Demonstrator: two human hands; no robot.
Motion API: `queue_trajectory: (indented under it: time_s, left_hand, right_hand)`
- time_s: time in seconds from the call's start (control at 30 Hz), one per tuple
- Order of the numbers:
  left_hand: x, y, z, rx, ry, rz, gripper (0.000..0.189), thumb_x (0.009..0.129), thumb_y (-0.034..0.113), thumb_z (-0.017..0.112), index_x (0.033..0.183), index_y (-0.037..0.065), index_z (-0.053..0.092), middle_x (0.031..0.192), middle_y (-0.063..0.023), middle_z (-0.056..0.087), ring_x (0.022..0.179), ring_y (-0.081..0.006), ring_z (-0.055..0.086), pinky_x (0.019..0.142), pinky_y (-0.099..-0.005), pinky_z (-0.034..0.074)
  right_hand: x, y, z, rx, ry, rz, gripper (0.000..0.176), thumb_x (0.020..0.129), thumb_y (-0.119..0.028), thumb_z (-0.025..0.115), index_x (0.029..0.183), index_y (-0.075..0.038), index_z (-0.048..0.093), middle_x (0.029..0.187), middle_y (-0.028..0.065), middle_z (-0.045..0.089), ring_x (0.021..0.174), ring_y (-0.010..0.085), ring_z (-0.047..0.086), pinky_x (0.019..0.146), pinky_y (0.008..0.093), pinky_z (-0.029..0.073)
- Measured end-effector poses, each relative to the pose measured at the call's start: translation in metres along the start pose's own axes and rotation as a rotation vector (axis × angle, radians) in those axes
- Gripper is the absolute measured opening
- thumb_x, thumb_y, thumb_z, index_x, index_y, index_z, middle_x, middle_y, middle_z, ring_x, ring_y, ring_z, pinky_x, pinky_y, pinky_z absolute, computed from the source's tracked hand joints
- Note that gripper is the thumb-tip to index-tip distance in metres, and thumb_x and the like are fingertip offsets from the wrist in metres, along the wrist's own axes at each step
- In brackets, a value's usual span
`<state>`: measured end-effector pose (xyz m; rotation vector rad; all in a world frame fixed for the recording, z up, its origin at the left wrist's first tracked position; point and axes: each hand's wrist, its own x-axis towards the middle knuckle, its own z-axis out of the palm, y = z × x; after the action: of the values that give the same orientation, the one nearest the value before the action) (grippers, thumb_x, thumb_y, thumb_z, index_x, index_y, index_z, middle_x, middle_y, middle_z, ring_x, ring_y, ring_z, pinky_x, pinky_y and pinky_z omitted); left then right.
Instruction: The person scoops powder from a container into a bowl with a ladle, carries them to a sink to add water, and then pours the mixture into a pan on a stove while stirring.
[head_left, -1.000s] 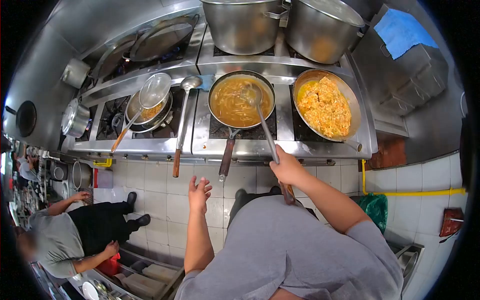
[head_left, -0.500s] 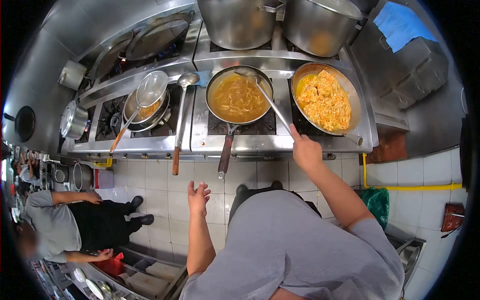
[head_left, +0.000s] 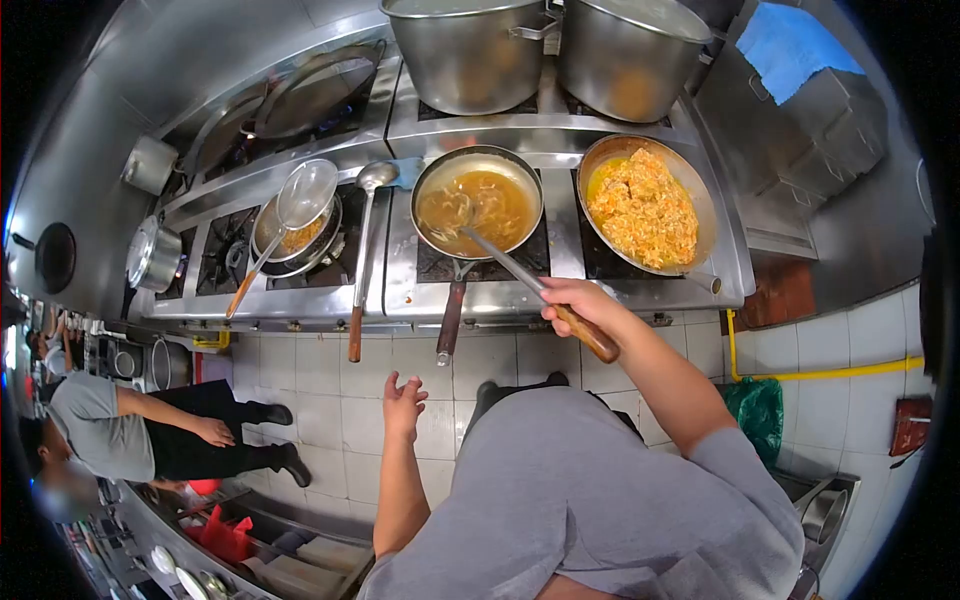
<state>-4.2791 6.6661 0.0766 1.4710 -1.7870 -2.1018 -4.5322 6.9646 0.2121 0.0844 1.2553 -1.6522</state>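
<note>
My right hand [head_left: 580, 305] is wrapped round the wooden handle of a long metal ladle [head_left: 508, 262]. The ladle's bowl is sunk in a frying pan [head_left: 447, 245] of brown broth with pale strips [head_left: 490, 205], near its front side, so its shape is mostly hidden. The pan sits on a burner, its dark handle [head_left: 452, 320] pointing towards me. Left of that handle and lower, my left hand [head_left: 404, 405] hovers over the floor, fingers apart and holding nothing. To the right stands a second pan [head_left: 708, 225] heaped with orange shredded food [head_left: 645, 215].
Another ladle [head_left: 366, 240] lies left of the broth pan. A strainer [head_left: 305, 195] rests over a pan on the left burner. Two large pots [head_left: 465, 60] stand behind. A co-worker [head_left: 105, 430] is at the left. A blue cloth [head_left: 795, 45] hangs at the back right.
My right hand has drawn the ladle towards me and left, from the pan's far side to its front. The broth has swirled. My left hand stays empty. The co-worker's arms have shifted.
</note>
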Motion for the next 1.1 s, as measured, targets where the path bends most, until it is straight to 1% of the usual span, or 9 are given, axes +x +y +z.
queue_trajectory:
  time_s: [0.1, 0.17, 0.5, 0.57, 0.73, 0.8, 0.83, 0.9, 1.1]
  left_hand:
    - [0.000, 0.001, -0.006, -0.029, 0.033, 0.025, 0.076, 0.096, 0.029, 0.066, 0.155, 0.009, 0.023, 0.112, -0.0099, 0.067, 0.088, -0.0169, 0.065, 0.070, -0.0297, 0.048]
    - [0.003, -0.004, -0.012, -0.059, 0.088, 0.026, 0.077, 0.095, 0.030, 0.067, 0.155, 0.009, 0.023, 0.111, -0.0101, 0.067, 0.087, -0.0166, 0.064, 0.070, -0.0295, 0.048]
    - [0.005, -0.013, -0.025, -0.051, 0.100, -0.004, 0.079, 0.096, 0.029, 0.067, 0.156, 0.008, 0.020, 0.111, -0.0096, 0.065, 0.087, -0.0159, 0.064, 0.069, -0.0284, 0.048]
    - [0.006, -0.009, -0.026, -0.046, 0.107, 0.009, 0.079, 0.096, 0.028, 0.066, 0.157, 0.008, 0.019, 0.110, -0.0098, 0.065, 0.086, -0.0156, 0.064, 0.068, -0.0280, 0.048]
    - [0.005, -0.003, -0.029, -0.067, 0.100, 0.024, 0.078, 0.097, 0.026, 0.065, 0.157, 0.008, 0.019, 0.110, -0.0099, 0.065, 0.084, -0.0148, 0.063, 0.067, -0.0276, 0.048]
    - [0.005, -0.001, -0.031, -0.077, 0.093, 0.022, 0.078, 0.097, 0.026, 0.065, 0.157, 0.008, 0.019, 0.110, -0.0099, 0.065, 0.084, -0.0146, 0.063, 0.067, -0.0275, 0.048]
    - [0.004, -0.001, -0.033, -0.080, 0.096, 0.015, 0.078, 0.097, 0.026, 0.066, 0.157, 0.008, 0.019, 0.110, -0.0096, 0.065, 0.083, -0.0143, 0.063, 0.067, -0.0274, 0.048]
    - [0.006, -0.002, -0.037, -0.077, 0.093, 0.012, 0.077, 0.097, 0.026, 0.066, 0.157, 0.008, 0.020, 0.110, -0.0093, 0.065, 0.083, -0.0140, 0.063, 0.067, -0.0273, 0.048]
    - [0.025, -0.012, -0.054, -0.083, 0.073, 0.003, 0.077, 0.096, 0.027, 0.067, 0.156, 0.009, 0.021, 0.109, -0.0083, 0.065, 0.083, -0.0137, 0.062, 0.067, -0.0275, 0.048]
  right_hand:
    - [-0.019, 0.000, 0.010, -0.117, 0.010, -0.019, 0.053, 0.098, -0.014, 0.059, 0.148, -0.007, 0.042, 0.073, 0.0034, 0.055, 0.052, 0.0132, 0.052, 0.048, 0.0281, 0.044]
    - [-0.034, 0.001, 0.020, -0.482, 0.136, -0.148, 0.060, 0.098, -0.012, 0.060, 0.153, -0.009, 0.037, 0.071, 0.0027, 0.054, 0.050, 0.0126, 0.051, 0.047, 0.0291, 0.045]
    - [-0.037, -0.005, 0.031, -0.567, 0.340, -0.568, 0.066, 0.097, -0.003, 0.059, 0.156, -0.009, 0.031, 0.078, -0.0011, 0.054, 0.054, 0.0056, 0.047, 0.048, 0.0240, 0.041]
    - [-0.038, -0.009, 0.034, -0.622, 0.418, -0.633, 0.067, 0.094, -0.008, 0.063, 0.155, -0.010, 0.035, 0.079, -0.0006, 0.060, 0.058, 0.0051, 0.051, 0.052, 0.0248, 0.044]
    - [-0.033, -0.003, 0.032, -0.826, 0.560, -0.789, 0.065, 0.094, -0.011, 0.064, 0.154, -0.012, 0.038, 0.081, 0.0075, 0.066, 0.062, 0.0111, 0.055, 0.059, 0.0279, 0.048]
    - [-0.035, -0.002, 0.033, -1.043, 0.670, -0.875, 0.063, 0.093, -0.013, 0.065, 0.151, -0.015, 0.042, 0.081, 0.0123, 0.065, 0.060, 0.0217, 0.059, 0.060, 0.0350, 0.050]
    - [-0.032, 0.002, 0.027, -1.038, 0.679, -0.873, 0.063, 0.093, -0.013, 0.065, 0.151, -0.015, 0.042, 0.081, 0.0123, 0.065, 0.060, 0.0217, 0.059, 0.060, 0.0350, 0.050]
    - [-0.024, 0.011, 0.011, -1.387, 0.857, -0.924, 0.063, 0.088, -0.013, 0.068, 0.147, -0.019, 0.049, 0.078, 0.0129, 0.061, 0.062, 0.0301, 0.061, 0.060, 0.0408, 0.050]
    - [-0.011, 0.041, -0.019, -1.829, 0.916, -0.701, 0.063, 0.085, -0.012, 0.063, 0.146, -0.024, 0.049, 0.077, 0.0111, 0.059, 0.069, 0.0296, 0.064, 0.065, 0.0451, 0.051]
